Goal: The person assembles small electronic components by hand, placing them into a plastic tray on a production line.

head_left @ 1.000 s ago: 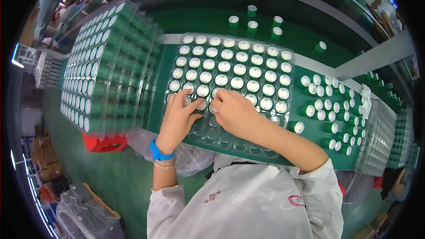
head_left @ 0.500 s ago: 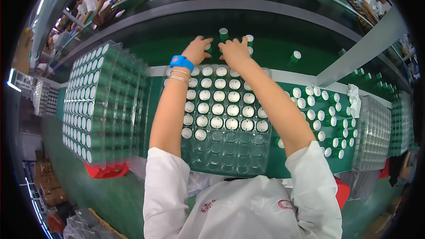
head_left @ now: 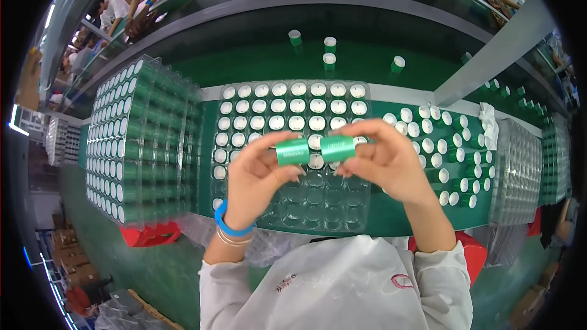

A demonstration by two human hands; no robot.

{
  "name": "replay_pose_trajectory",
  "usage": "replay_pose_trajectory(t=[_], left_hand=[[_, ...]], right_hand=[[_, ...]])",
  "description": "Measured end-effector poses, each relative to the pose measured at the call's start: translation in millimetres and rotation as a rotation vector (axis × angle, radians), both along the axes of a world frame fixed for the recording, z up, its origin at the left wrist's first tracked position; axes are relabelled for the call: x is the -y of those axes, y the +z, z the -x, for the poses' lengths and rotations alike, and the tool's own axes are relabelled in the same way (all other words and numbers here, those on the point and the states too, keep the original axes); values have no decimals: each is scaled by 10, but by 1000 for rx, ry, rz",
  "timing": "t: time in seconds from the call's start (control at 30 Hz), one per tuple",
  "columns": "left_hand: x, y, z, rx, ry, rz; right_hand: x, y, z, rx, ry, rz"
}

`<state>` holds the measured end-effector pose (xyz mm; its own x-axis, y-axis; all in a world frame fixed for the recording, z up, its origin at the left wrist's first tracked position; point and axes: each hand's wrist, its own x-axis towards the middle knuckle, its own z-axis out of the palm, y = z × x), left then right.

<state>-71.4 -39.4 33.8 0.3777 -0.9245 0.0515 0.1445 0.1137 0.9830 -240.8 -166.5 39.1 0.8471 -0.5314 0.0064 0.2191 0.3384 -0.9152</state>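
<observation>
My left hand point(head_left: 255, 171) pinches a green cylindrical battery point(head_left: 291, 152) between thumb and fingers, lying sideways with its printed side up. A second green battery point(head_left: 337, 148), also on its side, is gripped the same way by my right hand point(head_left: 388, 159). The two batteries are held end to end with a small gap between them. Both hands are above a clear plastic tray point(head_left: 315, 214), whose far rows hold upright batteries with white round tops. Several nearer pockets have nothing in them; my hands hide part of the middle rows.
Stacked filled trays point(head_left: 143, 140) rise on the left. Loose white-topped batteries point(head_left: 443, 175) stand to the right, beside stacked clear trays point(head_left: 516, 171) and a white cloth point(head_left: 488, 131). More batteries point(head_left: 330, 61) stand on the green belt point(head_left: 244, 55) beyond. A metal post point(head_left: 495, 55) slants at right.
Both hands have come back from the belt to above the tray, each now holding a green battery turned on its side. Fewer batteries stand where the hands were.
</observation>
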Motion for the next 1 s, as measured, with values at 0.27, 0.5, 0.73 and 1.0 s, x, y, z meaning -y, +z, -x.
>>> replay_pose_trajectory(t=[0.27, 0.5, 0.73, 1.0], left_hand=[[-108, -203, 330, -20, 36, 213], [-74, -189, 458, 8, 141, 102], [-161, -232, 380, -18, 16, -32], [-135, -318, 407, -23, -63, 148]], right_hand=[[-180, -256, 233, 150, -35, 49], [-254, -153, 290, -14, -159, 35], [-216, -359, 373, 12, -161, 143], [-173, -418, 402, 111, -134, 198]])
